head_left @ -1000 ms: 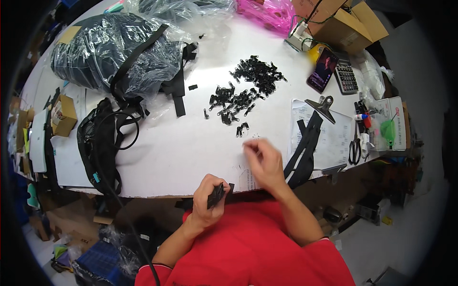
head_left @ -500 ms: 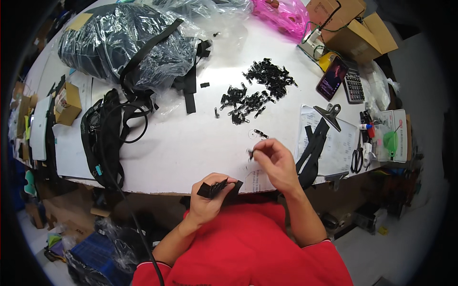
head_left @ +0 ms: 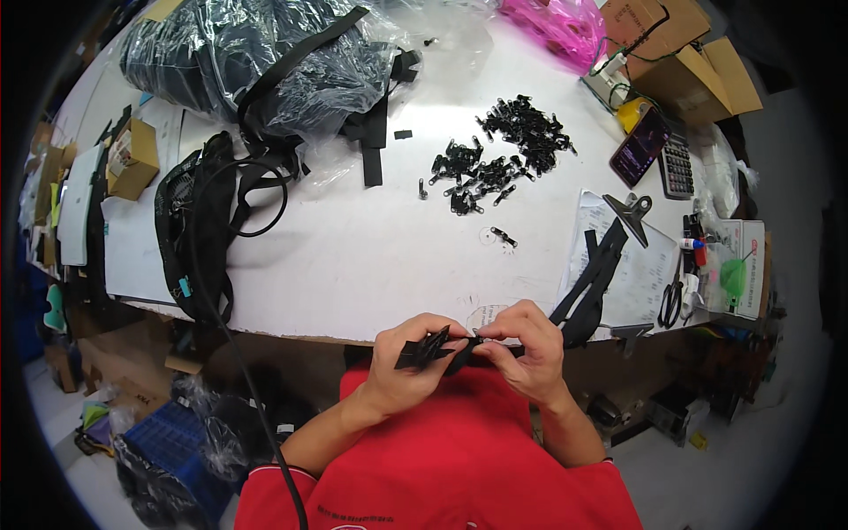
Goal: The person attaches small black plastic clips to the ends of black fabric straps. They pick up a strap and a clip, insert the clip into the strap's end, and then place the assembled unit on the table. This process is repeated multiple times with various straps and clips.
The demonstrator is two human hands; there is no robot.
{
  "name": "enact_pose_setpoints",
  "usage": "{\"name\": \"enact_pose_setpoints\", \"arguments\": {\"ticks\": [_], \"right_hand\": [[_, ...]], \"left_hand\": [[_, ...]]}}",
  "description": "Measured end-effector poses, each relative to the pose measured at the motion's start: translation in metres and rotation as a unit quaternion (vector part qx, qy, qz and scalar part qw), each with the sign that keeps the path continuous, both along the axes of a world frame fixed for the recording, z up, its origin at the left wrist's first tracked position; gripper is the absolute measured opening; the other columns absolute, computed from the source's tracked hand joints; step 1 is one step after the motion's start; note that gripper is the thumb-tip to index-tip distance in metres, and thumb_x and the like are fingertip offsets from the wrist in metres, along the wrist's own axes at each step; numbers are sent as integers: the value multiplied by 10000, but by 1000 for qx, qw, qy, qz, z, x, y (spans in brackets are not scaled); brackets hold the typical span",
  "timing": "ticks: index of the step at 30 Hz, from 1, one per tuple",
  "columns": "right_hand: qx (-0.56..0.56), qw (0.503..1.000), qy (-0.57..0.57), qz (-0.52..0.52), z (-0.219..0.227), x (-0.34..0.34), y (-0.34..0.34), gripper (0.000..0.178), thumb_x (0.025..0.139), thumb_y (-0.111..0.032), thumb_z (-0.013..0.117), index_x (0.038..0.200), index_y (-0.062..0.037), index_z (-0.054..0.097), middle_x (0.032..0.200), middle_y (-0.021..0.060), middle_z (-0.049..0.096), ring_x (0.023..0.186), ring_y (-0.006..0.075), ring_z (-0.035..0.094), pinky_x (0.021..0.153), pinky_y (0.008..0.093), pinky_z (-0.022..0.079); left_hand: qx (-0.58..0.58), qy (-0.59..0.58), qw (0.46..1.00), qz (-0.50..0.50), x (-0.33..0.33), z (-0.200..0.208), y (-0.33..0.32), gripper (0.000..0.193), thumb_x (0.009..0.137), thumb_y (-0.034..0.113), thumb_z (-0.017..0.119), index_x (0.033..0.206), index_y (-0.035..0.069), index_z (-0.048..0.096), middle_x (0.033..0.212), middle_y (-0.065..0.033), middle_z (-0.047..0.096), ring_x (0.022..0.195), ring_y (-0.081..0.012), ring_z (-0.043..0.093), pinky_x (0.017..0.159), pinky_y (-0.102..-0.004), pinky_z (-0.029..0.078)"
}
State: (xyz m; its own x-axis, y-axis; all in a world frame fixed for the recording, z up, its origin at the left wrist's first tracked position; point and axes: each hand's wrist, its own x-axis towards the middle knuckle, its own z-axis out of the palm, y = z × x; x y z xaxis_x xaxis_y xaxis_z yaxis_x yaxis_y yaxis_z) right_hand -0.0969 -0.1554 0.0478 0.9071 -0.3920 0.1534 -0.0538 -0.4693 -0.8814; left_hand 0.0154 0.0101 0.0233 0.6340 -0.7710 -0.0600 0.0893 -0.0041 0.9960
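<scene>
Near the table's front edge, my left hand (head_left: 402, 367) is closed around a bunch of short black zipper tape strips (head_left: 426, 350). One strip's end points toward my right hand (head_left: 528, 353). My right thumb and fingers pinch a small black zipper slider (head_left: 477, 340) against that end. Whether the slider is on the tape is too small to tell. Ahead of my hands lies a single zipper slider (head_left: 503, 237). Farther off are two heaps of black zipper sliders, a larger heap (head_left: 528, 132) and a looser heap (head_left: 477, 172).
At the back left sits a plastic-wrapped bundle (head_left: 212, 66), with a black mesh bag (head_left: 196, 225) before it. A phone (head_left: 640, 147), calculator (head_left: 677, 168), clipboard clip (head_left: 629, 215), black straps (head_left: 594, 287) and scissors (head_left: 671, 303) lie to the right. A black cable (head_left: 237, 371) crosses the left side.
My right hand has come down and in with the zipper slider, meeting my left hand at the tape's end. The view has shifted slightly, so the table appears moved right and up.
</scene>
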Motion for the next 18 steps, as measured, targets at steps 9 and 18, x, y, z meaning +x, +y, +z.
{"name": "enact_pose_setpoints", "arguments": {"ticks": [9, 18], "right_hand": [[-29, 1000, 6, -4, -8, -7, 2, 230, 757, -98, 845, 963, -80, 743, 867, 47, 610, 721, 171, 588, 574, 294, 495], [-269, 960, -44, 64, 2, 3, -4, 253, 728, -124, 829, 962, -91, 739, 808, -3, 596, 680, 167, 537, 611, 330, 372]], "left_hand": [[-15, -49, 999, 13, -3, -1, -2, 121, 895, 35, 731, 995, 14, 666, 850, -96, 704, 743, -147, 692, 665, -259, 522], [14, -181, 983, 3, 4, 7, -3, 135, 882, -20, 711, 1002, 4, 654, 856, -87, 706, 747, -121, 675, 681, -253, 532]]}}
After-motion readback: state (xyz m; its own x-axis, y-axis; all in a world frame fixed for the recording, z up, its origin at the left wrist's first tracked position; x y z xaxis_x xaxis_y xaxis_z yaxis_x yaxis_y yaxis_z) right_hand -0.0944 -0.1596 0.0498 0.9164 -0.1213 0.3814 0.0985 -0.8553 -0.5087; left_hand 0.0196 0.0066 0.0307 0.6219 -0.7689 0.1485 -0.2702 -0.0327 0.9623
